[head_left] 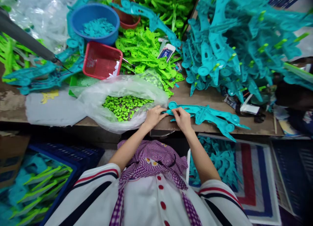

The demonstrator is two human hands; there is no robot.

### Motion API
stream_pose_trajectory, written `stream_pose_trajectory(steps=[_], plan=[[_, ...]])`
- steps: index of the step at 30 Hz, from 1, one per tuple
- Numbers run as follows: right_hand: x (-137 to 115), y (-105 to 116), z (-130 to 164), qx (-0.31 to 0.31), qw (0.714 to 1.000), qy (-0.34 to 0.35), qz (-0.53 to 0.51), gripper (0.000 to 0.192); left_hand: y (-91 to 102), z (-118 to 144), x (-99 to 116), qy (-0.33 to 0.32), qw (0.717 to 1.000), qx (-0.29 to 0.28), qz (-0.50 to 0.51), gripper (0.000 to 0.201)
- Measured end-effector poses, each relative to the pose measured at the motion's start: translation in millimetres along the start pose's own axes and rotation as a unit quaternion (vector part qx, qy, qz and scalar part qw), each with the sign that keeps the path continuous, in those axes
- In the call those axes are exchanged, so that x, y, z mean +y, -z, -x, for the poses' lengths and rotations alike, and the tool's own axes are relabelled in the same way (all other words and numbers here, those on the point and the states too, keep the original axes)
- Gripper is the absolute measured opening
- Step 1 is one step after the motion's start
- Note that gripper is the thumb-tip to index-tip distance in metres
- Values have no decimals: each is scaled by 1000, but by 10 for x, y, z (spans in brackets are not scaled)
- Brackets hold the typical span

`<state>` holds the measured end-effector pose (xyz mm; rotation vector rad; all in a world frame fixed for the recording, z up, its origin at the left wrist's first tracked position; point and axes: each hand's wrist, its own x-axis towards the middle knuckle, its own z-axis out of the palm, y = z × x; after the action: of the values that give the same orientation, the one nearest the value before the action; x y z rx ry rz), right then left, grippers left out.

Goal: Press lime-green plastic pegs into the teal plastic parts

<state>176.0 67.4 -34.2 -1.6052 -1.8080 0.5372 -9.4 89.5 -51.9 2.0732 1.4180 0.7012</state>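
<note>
Watching my left hand (153, 116) and right hand (182, 118), fingers pinched on the long turquoise plastic frame piece (207, 117) at the tabletop (195, 95) edge, I judge it could slide off because it overhangs near the clear bag of small green plastic pegs (124, 106).

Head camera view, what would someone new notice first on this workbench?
Probably the big heap of teal plastic parts piled at the upper right of the bench, next to a bright green pile in the middle. Nearer, both hands, left hand and right hand, hold one long teal part at the bench edge. Just left of them lies an open clear bag of small green pieces.
</note>
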Motion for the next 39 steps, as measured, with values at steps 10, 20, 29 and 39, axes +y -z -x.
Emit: stream_pose_trajectory(steps=[10,20,29,39], plan=[[12,-25,-67,-46,998,35,26,37,-6,-4,-4,-8,1000,-4,-22,29],[49,-88,76,-26,996,81,40,38,11,4,0,-20,999,0,-31,26],[-82,310,-77,-15,997,49,-51,40,86,69,136,-27,999,19,-43,30],[-36,324,616,47,985,60,153,30,400,-330,798,-8,998,-13,-61,33]])
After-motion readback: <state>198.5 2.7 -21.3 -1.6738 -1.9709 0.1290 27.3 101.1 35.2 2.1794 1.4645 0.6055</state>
